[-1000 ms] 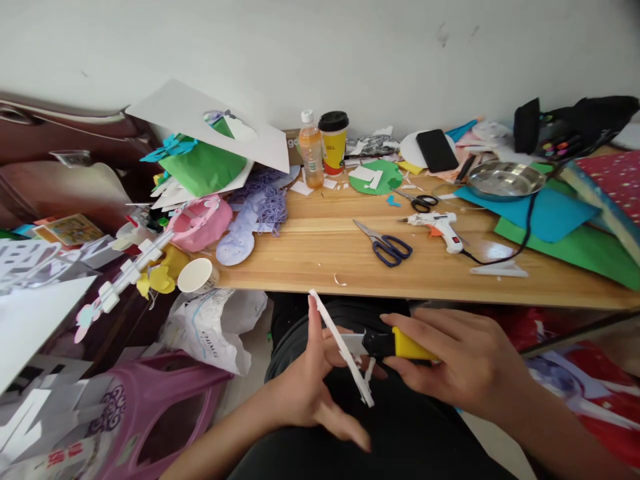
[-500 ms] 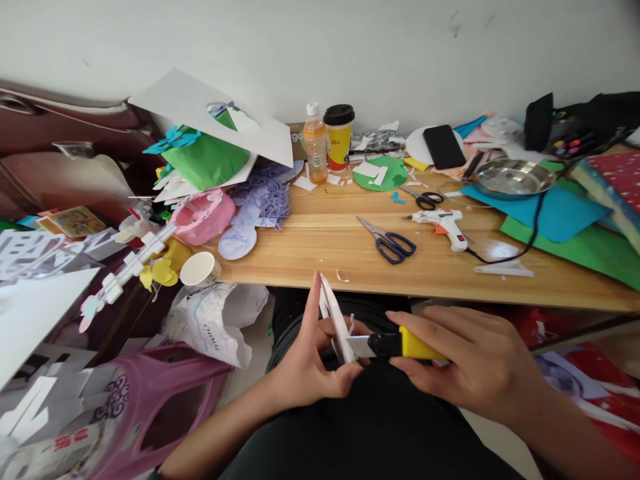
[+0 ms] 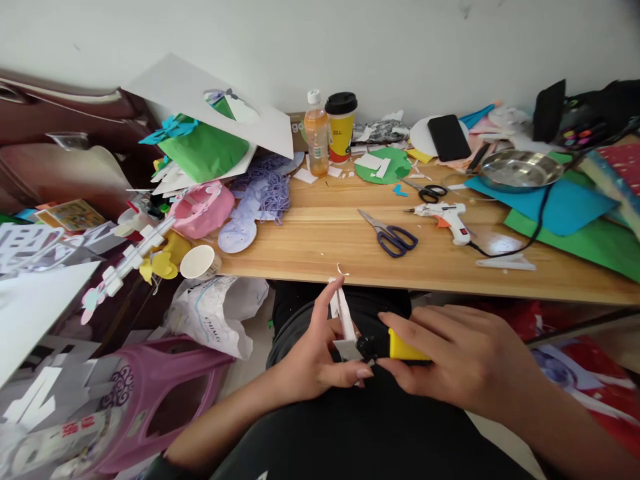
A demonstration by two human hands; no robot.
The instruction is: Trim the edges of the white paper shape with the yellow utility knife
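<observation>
Over my lap, in front of the table edge, my left hand (image 3: pixel 315 357) grips a small folded white piece of foam board or card (image 3: pixel 346 319), its index finger stretched up along one side. My right hand (image 3: pixel 453 350) is wrapped round the yellow handle of a utility knife (image 3: pixel 407 345). The knife's black front end meets the lower part of the white piece, close to my left thumb. Its blade shows against that piece, partly hidden. A thin curled white shaving (image 3: pixel 343 269) lies at the table's front edge.
On the table (image 3: pixel 300 250) lie blue-handled scissors (image 3: pixel 390 233), smaller black scissors (image 3: pixel 427 191) and a corded glue gun (image 3: pixel 447 219). A drink bottle (image 3: pixel 317 137), a lidded cup (image 3: pixel 341 130) and a steel pan (image 3: pixel 520 170) stand behind. To the left are a paper cup (image 3: pixel 200 262) and a purple stool (image 3: pixel 143 387).
The knife has moved left, and its blade now lies across the lower part of the white piece. My left hand has turned the piece slightly. The view has shifted a little.
</observation>
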